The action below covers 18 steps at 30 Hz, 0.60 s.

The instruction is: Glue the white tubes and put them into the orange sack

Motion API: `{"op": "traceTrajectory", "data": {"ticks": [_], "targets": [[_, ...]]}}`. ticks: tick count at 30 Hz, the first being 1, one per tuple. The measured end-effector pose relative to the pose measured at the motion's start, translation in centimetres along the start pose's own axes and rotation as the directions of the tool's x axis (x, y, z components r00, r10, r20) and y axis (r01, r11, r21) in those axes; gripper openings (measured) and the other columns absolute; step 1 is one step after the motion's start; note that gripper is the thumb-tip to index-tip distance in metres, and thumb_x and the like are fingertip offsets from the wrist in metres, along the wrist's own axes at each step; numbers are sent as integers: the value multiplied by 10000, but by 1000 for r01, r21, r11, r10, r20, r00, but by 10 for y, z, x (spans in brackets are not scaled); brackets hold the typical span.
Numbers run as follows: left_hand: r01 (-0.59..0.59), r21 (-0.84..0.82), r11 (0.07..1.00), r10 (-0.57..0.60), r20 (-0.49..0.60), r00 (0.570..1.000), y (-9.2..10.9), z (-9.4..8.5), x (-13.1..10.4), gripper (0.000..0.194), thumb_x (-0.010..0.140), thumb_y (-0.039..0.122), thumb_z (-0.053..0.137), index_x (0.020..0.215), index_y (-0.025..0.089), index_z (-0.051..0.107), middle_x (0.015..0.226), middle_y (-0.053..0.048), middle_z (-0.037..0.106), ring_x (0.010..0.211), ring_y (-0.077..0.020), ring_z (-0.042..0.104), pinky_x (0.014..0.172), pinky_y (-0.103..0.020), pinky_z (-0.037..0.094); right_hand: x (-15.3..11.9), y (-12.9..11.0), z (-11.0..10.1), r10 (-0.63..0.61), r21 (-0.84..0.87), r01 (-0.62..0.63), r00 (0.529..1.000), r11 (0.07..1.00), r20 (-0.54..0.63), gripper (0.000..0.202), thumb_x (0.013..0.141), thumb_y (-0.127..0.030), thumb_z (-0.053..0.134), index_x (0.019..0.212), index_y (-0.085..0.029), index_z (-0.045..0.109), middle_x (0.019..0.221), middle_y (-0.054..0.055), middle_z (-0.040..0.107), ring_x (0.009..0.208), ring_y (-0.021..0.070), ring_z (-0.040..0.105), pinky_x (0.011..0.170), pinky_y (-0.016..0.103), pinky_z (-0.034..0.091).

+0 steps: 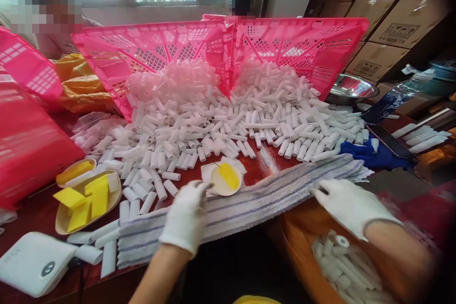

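My left hand, in a white glove, is at the near left side of a small white dish. Its fingers are bent together by the dish's rim; what they hold, if anything, is hidden. A yellow piece lies in the dish, with a thin dark stick on it. My right hand, also gloved, hovers over the right part of a striped towel. Its fingers are loosely bent, with a gap beside the thumb and nothing visible in them. Beyond the towel lies a large heap of short white tubes.
Two pink baskets lie tipped behind the heap. An orange bag of tubes hangs open below my right hand. Left are a plate of yellow pieces and a white device; right, a bottle and phone. People sit opposite.
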<state>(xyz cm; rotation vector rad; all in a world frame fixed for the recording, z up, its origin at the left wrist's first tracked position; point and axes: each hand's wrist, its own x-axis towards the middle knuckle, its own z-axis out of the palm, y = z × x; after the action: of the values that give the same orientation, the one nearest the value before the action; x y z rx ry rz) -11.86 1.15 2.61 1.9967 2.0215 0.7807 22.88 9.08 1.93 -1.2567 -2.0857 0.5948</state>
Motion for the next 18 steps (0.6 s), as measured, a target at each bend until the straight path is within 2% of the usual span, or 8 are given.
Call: {"op": "traceTrajectory", "data": {"ticks": [2,3,4,7,9,12,14,18], "targets": [[82,241,967,-78,-23,997,-35,-20,8,378,789,84,411,1044,232,647,1149,-61,594,1021,-223,531,882,-356,444,36,-12,24,176,-249,-191,981,949,-81,115,781,-326,566,738,-264,652,725,75,651,663,250,600,625,414,476],[93,314,945,-96,-4,995,-48,-25,11,379,786,89,419,1039,245,654,1171,-54,586,1034,-232,520,871,-355,444,56,-21,41,263,-356,-277,961,892,-90,187,785,-368,553,889,-258,663,884,93,671,783,282,619,685,433,479],[88,367,926,-103,21,994,-58,-28,14,373,787,101,430,1036,258,658,1186,-49,583,1041,-240,514,865,-357,441,76,-30,58,296,-400,-299,952,866,-72,300,788,-395,543,1030,-245,639,993,105,661,854,284,622,725,416,481],[19,437,899,-75,112,991,-70,-24,22,366,800,139,436,1065,272,652,1217,-52,572,1017,-243,527,872,-370,425,121,-51,103,375,-510,-324,927,797,-3,346,787,-365,547,1072,-185,625,1017,143,648,896,266,628,740,356,476],[-1,454,891,-72,143,987,-69,-17,26,349,813,167,428,1066,255,653,1209,-71,573,990,-245,539,868,-379,420,133,-54,119,402,-564,-333,915,755,-2,315,801,-325,538,1029,-130,635,982,181,640,903,274,624,738,355,470],[24,452,891,-87,119,989,-63,-12,29,357,813,172,429,1098,229,637,1198,-90,573,998,-250,535,861,-373,422,130,-43,119,381,-579,-363,919,730,-97,374,841,-278,481,1140,-78,584,1001,228,613,931,297,607,754,385,462],[20,442,897,-56,69,996,-62,-14,28,406,810,148,419,1166,235,593,1241,-81,546,1018,-245,524,872,-365,415,122,-33,111,341,-543,-357,931,760,-135,417,850,-262,457,1235,-122,531,1048,201,606,958,289,593,792,390,454],[-14,440,898,-20,73,997,-69,-18,26,461,803,102,387,1199,262,561,1257,-56,539,1022,-242,519,870,-364,411,118,-22,102,253,-514,-242,966,823,-49,399,836,-297,482,1202,-159,563,1089,154,593,1011,278,557,874,380,428]]}}
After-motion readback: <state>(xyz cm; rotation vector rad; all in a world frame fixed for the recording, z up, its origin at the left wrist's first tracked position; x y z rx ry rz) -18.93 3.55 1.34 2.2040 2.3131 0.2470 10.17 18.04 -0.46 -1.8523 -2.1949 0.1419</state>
